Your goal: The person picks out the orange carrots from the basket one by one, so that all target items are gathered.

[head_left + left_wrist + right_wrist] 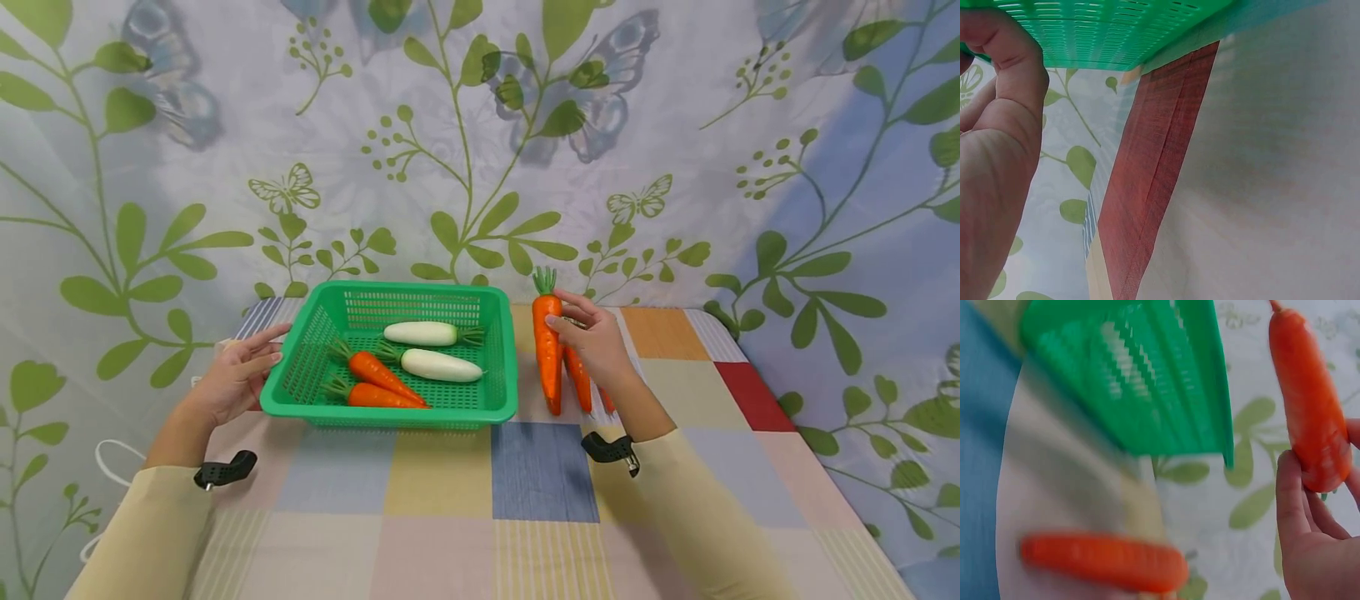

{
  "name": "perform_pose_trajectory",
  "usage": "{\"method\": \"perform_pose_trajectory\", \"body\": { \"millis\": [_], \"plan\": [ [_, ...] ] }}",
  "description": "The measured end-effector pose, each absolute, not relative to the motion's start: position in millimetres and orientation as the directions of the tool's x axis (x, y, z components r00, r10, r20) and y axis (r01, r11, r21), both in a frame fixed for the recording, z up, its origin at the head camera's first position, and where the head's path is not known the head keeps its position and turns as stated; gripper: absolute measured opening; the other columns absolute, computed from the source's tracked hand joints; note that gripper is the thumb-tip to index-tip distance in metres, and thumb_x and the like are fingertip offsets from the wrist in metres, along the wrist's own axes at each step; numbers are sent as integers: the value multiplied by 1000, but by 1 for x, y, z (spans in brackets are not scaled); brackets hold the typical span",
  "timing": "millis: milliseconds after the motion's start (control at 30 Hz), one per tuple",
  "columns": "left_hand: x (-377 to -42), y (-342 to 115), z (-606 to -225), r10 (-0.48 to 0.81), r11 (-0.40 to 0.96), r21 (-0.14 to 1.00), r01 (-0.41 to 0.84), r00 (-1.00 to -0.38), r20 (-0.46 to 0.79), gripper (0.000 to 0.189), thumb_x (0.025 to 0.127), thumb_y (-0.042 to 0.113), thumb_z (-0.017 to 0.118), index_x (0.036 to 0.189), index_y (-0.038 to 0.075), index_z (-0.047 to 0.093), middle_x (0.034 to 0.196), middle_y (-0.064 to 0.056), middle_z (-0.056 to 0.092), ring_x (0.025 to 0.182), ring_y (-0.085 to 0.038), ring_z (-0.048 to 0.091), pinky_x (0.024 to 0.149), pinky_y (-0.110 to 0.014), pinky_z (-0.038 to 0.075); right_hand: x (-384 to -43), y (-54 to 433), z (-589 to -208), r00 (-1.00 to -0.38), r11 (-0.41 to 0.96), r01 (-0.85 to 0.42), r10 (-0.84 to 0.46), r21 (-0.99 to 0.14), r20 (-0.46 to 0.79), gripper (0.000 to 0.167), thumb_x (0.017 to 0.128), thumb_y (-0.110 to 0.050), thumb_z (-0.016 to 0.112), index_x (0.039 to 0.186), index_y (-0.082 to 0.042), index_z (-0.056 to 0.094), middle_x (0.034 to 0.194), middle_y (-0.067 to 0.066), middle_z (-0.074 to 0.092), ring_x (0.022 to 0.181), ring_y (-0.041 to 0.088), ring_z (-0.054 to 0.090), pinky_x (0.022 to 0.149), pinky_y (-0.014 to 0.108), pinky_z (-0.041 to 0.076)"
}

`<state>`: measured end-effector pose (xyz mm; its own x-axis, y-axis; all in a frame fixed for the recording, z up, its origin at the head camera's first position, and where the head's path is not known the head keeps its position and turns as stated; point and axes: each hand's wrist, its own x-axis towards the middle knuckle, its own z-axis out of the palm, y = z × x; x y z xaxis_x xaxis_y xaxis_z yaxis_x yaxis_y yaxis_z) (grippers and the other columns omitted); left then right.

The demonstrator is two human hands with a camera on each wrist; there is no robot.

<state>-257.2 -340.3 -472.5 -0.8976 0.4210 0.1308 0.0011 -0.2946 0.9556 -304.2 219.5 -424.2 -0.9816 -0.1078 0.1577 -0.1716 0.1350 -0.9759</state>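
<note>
My right hand (596, 337) pinches an orange carrot (549, 354) with a green top between thumb and fingers, right of the green plastic basket (390, 421). In the right wrist view the held carrot (1310, 400) is raised, its tip upward. My left hand (238, 375) grips the basket's left rim, its fingers partly hidden; the left wrist view shows the hand (1007, 94) against the basket wall (1097, 37). Inside the basket lie two white radishes, one behind (420, 333) and one in front (442, 367), and two carrots (382, 396).
Beside the held carrot, a second carrot (578, 383) and the tip of a third (606, 402) lie on the patchwork tablecloth (438, 475), partly behind my right hand. A leaf-patterned curtain (337, 125) hangs behind the table. A white cable (112, 462) runs at the left edge.
</note>
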Motion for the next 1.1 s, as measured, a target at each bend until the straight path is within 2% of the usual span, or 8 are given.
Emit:
{"method": "perform_pose_trajectory", "body": {
  "millis": [133,233,400,567,767,1000,1100],
  "plan": [
    [-257,-341,-474,433,-303,953,-12,-892,127,56,108,-4,37,161,7,22,123,-5,68,106,-16,73,87,-33,63,-305,243,-429,-987,176,-152,-80,-973,140,56,96,-29,73,149,-21,55,139,13,58,104,11,68,85,21,60],
    [-256,-342,-475,434,-302,953,-29,-894,110,59,108,-3,37,163,6,18,123,-5,68,107,-16,74,87,-34,63,-305,260,-434,-992,172,-124,-51,-977,117,58,97,-30,73,150,-21,53,136,8,59,104,8,67,85,18,59],
    [-256,-340,-476,427,-301,953,-34,-898,103,59,109,-3,37,163,6,17,121,-5,68,105,-16,74,87,-34,62,-309,292,-442,-994,59,-112,-17,-992,111,63,97,-24,73,153,-12,48,123,-3,63,100,6,68,83,16,59],
    [-257,-340,-475,425,-314,949,-26,-898,116,55,109,-3,36,162,7,24,121,-6,69,104,-16,74,86,-34,63,-312,325,-448,-997,-32,-75,-30,-997,76,66,98,-16,69,156,-4,39,116,-7,65,93,4,70,81,17,60],
    [-257,-340,-477,417,-311,950,-32,-903,106,59,109,-2,38,163,6,18,121,-5,69,105,-16,74,86,-34,63,-308,347,-446,-1000,29,8,6,-1000,-8,69,97,-13,70,156,-1,37,113,-4,64,89,4,69,80,18,60],
    [-258,-339,-480,415,-307,952,-6,-901,128,59,109,-4,36,163,4,15,121,-5,69,105,-15,74,86,-33,63,-322,373,-466,-997,122,71,-4,-990,-72,71,97,-22,72,159,-12,38,117,-10,61,93,1,69,81,17,60],
    [-258,-339,-481,416,-304,953,-4,-900,129,59,109,-3,37,163,4,15,120,-5,70,104,-15,74,86,-33,63,-328,380,-476,-997,129,73,-24,-989,-76,70,96,-23,73,157,-12,40,114,-12,65,92,2,70,81,18,60]
  ]
}}
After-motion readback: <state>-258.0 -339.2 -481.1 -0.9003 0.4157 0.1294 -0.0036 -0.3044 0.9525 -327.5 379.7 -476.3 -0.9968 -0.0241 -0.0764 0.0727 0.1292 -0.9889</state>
